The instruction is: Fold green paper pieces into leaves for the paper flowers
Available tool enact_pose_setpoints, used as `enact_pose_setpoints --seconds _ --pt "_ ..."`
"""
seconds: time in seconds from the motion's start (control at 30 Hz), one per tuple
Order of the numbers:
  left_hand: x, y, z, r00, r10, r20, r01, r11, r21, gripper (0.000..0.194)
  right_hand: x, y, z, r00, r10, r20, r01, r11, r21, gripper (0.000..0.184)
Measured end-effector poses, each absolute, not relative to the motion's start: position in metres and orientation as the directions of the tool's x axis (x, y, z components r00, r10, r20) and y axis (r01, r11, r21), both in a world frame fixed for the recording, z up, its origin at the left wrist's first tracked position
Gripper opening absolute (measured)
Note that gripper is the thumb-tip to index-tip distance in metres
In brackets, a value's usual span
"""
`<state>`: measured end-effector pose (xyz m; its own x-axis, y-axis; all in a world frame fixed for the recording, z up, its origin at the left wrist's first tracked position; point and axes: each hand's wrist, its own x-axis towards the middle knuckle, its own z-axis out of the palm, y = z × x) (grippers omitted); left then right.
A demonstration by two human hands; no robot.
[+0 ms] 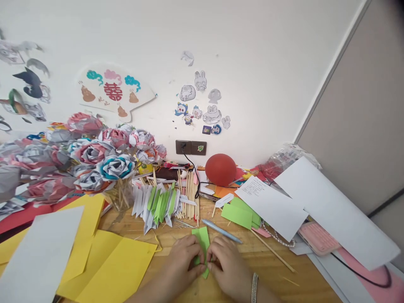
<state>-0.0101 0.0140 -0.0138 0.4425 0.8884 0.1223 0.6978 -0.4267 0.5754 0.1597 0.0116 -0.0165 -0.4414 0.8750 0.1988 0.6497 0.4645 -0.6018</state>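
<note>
Both my hands meet low at the centre of the wooden table (271, 269). My left hand (181, 261) and my right hand (225, 263) pinch a small green paper strip (202, 240) between their fingertips, pressing a fold into it. The strip's far end pokes out flat beyond the fingers. A bracelet sits on my right wrist. A blue pen (221, 230) lies just beyond my right hand.
Yellow paper sheets (110, 269) and a white sheet (38, 256) lie left. Folded green and white paper pieces (156, 204) and wooden sticks (189, 193) lie ahead, paper roses (91, 160) stand far left, a red ball (220, 169) by the wall, white sheets (334, 210) and a pink calculator (318, 237) right.
</note>
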Motion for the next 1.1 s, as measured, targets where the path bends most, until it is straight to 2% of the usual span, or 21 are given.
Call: enact_pose_setpoints --seconds 0.27,0.43,0.6,0.9,1.1 --pt "-0.010 0.014 -0.015 0.437 0.893 0.106 0.702 -0.413 0.580 0.007 0.161 0.011 -0.014 -0.447 0.877 0.177 0.632 0.449 -0.631 0.022" --pt "-0.014 0.015 -0.010 0.466 0.876 0.120 0.641 -0.428 0.637 0.008 0.164 0.009 -0.013 -0.465 0.874 0.139 0.635 0.438 -0.636 0.021" --pt "-0.021 0.015 0.001 0.512 0.859 -0.005 0.595 -0.351 0.723 0.014 0.163 0.008 -0.010 -0.463 0.881 0.092 0.656 0.411 -0.633 0.020" --pt "-0.018 0.016 -0.004 0.481 0.877 -0.005 0.608 -0.329 0.722 0.011 0.164 0.008 -0.013 -0.466 0.874 0.134 0.662 0.445 -0.603 0.016" --pt "-0.018 0.016 -0.005 0.476 0.879 -0.018 0.610 -0.316 0.727 0.012 0.165 0.005 -0.012 -0.455 0.886 0.092 0.680 0.413 -0.606 0.016"
